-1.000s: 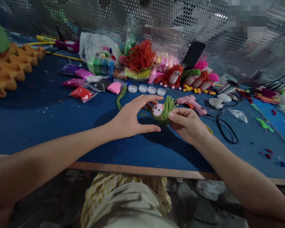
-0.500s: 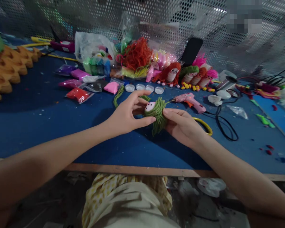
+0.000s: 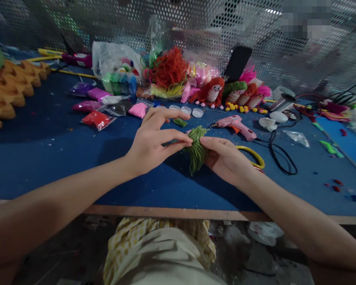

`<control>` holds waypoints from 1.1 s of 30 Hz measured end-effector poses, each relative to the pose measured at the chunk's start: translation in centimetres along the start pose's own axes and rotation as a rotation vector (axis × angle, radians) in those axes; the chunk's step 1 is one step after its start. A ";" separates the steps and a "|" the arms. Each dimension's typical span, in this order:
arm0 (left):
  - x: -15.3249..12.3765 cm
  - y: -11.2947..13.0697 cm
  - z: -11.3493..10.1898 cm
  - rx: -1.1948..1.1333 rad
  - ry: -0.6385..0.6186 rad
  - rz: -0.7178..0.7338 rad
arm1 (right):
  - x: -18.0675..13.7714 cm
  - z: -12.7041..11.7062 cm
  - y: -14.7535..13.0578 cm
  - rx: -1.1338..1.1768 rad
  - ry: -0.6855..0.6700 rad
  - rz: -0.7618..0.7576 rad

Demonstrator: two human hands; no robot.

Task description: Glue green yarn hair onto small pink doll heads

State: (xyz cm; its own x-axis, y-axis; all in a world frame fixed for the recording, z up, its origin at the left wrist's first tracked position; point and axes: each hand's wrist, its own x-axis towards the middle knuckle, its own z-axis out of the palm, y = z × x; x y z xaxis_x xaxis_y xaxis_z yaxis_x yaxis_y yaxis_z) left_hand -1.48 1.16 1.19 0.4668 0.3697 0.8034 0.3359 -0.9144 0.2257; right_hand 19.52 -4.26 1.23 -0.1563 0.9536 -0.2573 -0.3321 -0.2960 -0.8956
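Observation:
A small doll head with green yarn hair [image 3: 198,152] is held above the blue table, its pale face almost wholly hidden by my left fingers. My right hand [image 3: 225,156] grips it from the right, thumb pressed on the yarn. From the left, my left hand [image 3: 154,138] pinches thumb and forefinger at the edge of the yarn, its other fingers stretched out above. A short bunch of green yarn [image 3: 180,122] lies on the table just behind. Scissors with yellow handles [image 3: 256,156] lie partly under my right hand.
A pink glue gun [image 3: 237,126] lies behind my right hand, its black cord [image 3: 274,154] looping rightward. Finished yarn-haired dolls [image 3: 215,93] stand at the back beside a black phone [image 3: 239,63]. Clay packets [image 3: 97,118] lie left; an orange egg tray [image 3: 12,89] sits far left.
My left thumb and forefinger have closed together at the yarn, and the other fingers have lifted. The doll head has turned, so its face is now mostly out of sight.

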 end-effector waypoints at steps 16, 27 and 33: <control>0.4 -1.8 0.2 -0.780 -0.398 -0.444 | 0.1 0.1 0.2 0.060 -0.100 0.068; 0.7 -3.3 0.0 -1.189 -0.307 -0.868 | 0.2 0.0 0.2 -0.127 -0.098 -0.095; 0.7 -3.5 -0.5 -1.207 -0.306 -0.969 | -0.1 0.2 0.2 -0.174 -0.197 -0.163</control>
State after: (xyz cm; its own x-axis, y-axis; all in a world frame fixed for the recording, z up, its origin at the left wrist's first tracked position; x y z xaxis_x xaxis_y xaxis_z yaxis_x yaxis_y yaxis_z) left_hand -2.74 4.54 1.25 0.6610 0.7504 -0.0045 -0.1609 0.1476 0.9759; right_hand 19.32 -4.45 1.19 -0.2974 0.9537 -0.0449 -0.2061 -0.1100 -0.9723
